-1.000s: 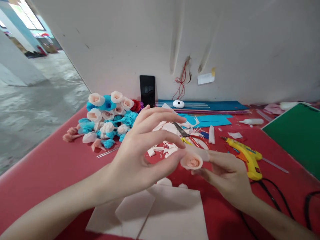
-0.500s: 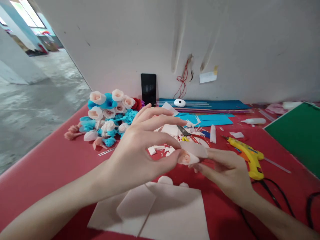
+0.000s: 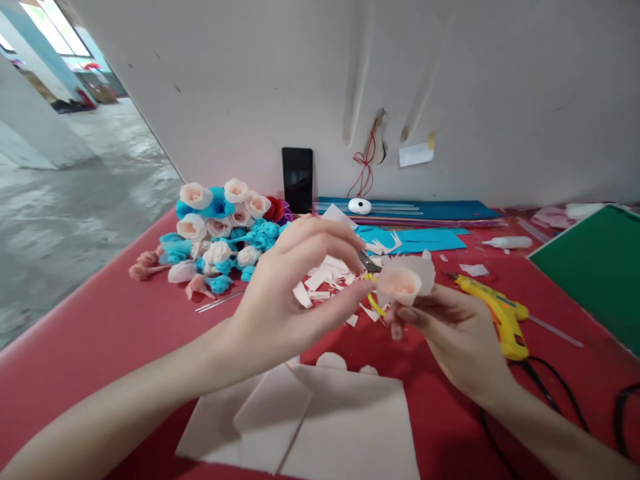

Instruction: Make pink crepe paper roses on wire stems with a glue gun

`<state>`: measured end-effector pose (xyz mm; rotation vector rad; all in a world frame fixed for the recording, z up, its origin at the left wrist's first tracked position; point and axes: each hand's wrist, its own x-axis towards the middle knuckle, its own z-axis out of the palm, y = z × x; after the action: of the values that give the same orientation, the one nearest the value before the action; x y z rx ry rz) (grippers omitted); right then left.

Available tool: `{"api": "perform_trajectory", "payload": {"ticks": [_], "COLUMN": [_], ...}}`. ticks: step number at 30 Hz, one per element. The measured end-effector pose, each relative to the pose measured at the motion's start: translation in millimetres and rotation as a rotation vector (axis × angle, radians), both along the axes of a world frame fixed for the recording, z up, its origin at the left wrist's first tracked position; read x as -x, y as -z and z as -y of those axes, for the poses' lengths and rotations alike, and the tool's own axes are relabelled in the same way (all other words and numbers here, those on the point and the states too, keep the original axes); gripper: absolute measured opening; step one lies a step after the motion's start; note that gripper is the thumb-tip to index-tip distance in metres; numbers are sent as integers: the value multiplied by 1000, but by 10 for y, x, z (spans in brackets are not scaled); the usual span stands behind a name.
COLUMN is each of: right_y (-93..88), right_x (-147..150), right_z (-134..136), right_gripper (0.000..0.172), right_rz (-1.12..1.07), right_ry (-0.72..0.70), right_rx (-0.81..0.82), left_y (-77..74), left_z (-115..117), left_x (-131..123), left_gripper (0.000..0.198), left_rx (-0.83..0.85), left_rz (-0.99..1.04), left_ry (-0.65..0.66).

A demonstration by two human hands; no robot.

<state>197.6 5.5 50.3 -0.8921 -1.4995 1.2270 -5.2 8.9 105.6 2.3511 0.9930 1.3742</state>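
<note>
A pale paper flower (image 3: 400, 285) rises from the fingertips of the right hand (image 3: 463, 337), which pinches its base above a red table (image 3: 130, 340). Opposite, the left hand (image 3: 290, 287) arches palm-inward, thumb and fingers parted, its thumb tip beside the bloom, contact unclear.

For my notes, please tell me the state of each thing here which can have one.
Flower: held, cup open
Right hand: holding the flower
Left hand: curved, thumb and fingers apart
Phone: upright, screen dark
Glue gun: lying down, stick inserted
Bottle: lying on its side
Scissors: partly hidden, opening unclear
Paper sheets: flat, overlapping
</note>
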Motion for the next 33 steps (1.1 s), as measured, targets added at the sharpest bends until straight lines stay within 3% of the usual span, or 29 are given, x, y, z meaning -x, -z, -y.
{"api": "perform_trajectory", "payload": {"ticks": [3, 6, 8, 10, 15, 24, 28, 33], "right_y": [23, 27, 26, 17, -38, -40, 35, 57], "right_x": [-1, 9, 26, 50, 105, 116, 90, 79], "right_z": [-12, -1, 14, 32, 63, 55, 59, 54], "right_gripper": [7, 7, 8, 9, 9, 11, 15, 13], "right_rz": [-64, -74, -82, -88, -42, 19, -50, -113], "right_ry": [-26, -40, -47, -62, -67, -31, -7, -128], "right_rx": [15, 36, 67, 98, 140, 162, 141, 145], "left_y": [63, 123, 154, 177, 235, 324, 354, 357], "left_z": [6, 12, 9, -1, -34, -49, -43, -16], "left_x": [-28, -51, -73, -100, -147, -164, -194, -171], "left_gripper": [24, 12, 40, 49, 36, 37, 43, 17], "left_rx": [30, 224, 302, 321, 383, 506, 633, 720], "left_rz": [-81, 40, 80, 47, 138, 272, 310, 213], "left_ry": [23, 84, 127, 142, 170, 214, 368, 550]}}
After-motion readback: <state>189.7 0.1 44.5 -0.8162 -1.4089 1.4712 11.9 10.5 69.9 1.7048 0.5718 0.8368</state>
